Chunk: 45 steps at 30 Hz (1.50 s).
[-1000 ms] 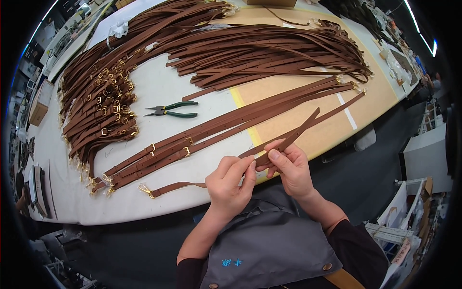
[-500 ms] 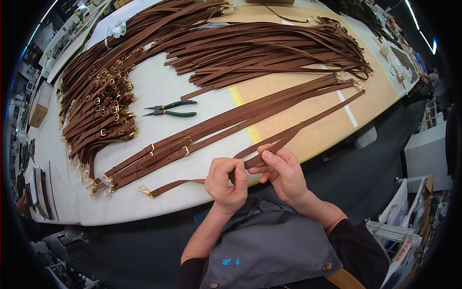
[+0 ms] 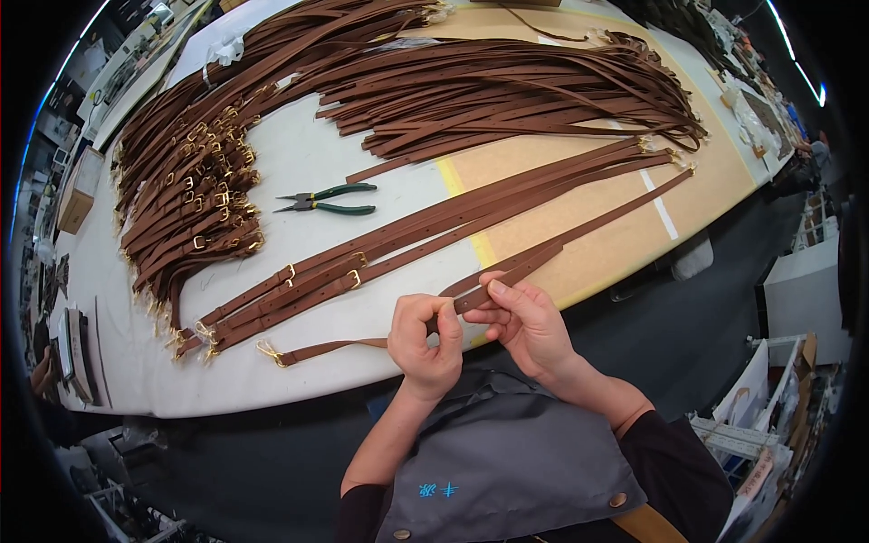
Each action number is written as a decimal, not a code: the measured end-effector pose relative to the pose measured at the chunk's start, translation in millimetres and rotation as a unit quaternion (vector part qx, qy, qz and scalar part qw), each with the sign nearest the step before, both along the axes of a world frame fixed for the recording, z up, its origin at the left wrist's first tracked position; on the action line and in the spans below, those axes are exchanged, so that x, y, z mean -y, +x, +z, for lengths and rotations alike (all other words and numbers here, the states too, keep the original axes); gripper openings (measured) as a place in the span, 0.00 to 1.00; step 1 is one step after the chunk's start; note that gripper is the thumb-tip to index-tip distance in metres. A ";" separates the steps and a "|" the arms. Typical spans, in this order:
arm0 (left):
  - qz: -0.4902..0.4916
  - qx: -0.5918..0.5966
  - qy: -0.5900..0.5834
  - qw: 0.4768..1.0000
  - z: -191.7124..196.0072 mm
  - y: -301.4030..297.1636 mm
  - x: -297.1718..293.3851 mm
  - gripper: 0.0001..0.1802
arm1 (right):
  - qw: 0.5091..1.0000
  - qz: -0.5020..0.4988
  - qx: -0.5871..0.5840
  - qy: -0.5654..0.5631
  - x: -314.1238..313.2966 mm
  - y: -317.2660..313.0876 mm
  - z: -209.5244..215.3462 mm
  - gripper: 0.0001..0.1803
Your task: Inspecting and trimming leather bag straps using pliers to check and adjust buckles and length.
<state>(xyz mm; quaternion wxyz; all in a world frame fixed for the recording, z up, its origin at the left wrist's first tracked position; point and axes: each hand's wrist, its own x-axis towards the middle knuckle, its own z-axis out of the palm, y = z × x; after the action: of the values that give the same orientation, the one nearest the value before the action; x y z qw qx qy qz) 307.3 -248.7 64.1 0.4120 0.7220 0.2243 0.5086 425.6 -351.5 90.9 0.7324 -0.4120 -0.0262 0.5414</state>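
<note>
The strap [image 3: 532, 261], a flat, matte brown, leather-like band with a curved gold clip [image 3: 275, 354], runs along the table's [image 3: 217, 389] near edge. The left hand [image 3: 425, 348] curls tightly round it; the right hand [image 3: 528, 328] pinches it, thumb uppermost.

- Held strap [image 3: 534, 261]: solid brown.
- Strap pile [image 3: 525, 100]: matching brown, dotted with rows of dark holes.
- Buckles [image 3: 355, 281]: gold-toned.
- Pliers [image 3: 313, 199]: dark green handles, grey tips.
- Table covering [image 3: 272, 380]: off-white.
- Board [image 3: 715, 199]: tan, yellow band [image 3: 448, 176], white band [image 3: 659, 206].
- Apron [image 3: 525, 471]: grey, bright blue lettering [image 3: 437, 490], bronze snaps [image 3: 617, 500].
- Sleeves [image 3: 688, 471]: black.
</note>
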 end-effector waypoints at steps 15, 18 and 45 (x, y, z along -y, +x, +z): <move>-0.090 -0.080 -0.093 0.988 8.5 -19.8 -11.6 0.13 | 0.999 0.026 0.037 -0.009 -2.2 -0.5 -8.7 0.15; -0.084 -0.086 -0.095 0.988 17.6 -18.5 -12.2 0.14 | 0.998 0.026 0.053 -0.008 -2.6 -2.7 -8.4 0.15; -0.145 -0.147 -0.062 0.976 30.8 -9.6 -23.0 0.06 | 0.998 0.043 0.037 -0.026 -3.1 3.2 -8.8 0.16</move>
<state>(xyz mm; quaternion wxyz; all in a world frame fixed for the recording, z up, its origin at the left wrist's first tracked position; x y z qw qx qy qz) 297.6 -225.8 94.9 0.4877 0.7869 0.2066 0.3167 428.7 -348.5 82.1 0.6964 -0.4487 -0.0569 0.5571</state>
